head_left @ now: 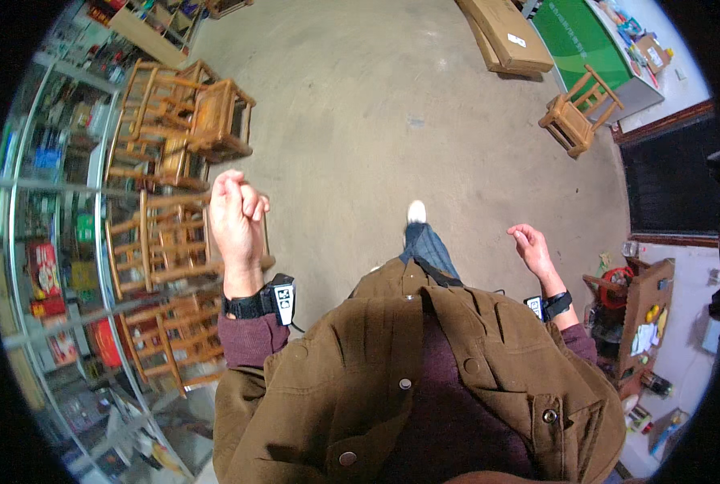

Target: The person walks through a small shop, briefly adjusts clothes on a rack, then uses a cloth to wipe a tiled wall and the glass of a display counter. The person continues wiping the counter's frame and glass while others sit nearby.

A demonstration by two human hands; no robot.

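Maroon-sleeved forearms [247, 343] reach forward — left hand [235, 224] and right hand [534, 252] well apart, fingers half-curled, loose. Slat-backed, honey-brown wooden chairs [215, 117] stand bunched at the left, nearest the left hand

Chairs [212, 114] stand at left, between shelving [62, 187] and the open floor [360, 121]. The left hand [237, 226] is nearest these chairs. Ahead at right, long boxes [497, 24] lie left of the surface [570, 48], which carries assorted goods [654, 55]. A lone chair [568, 125] stands beside its near end.
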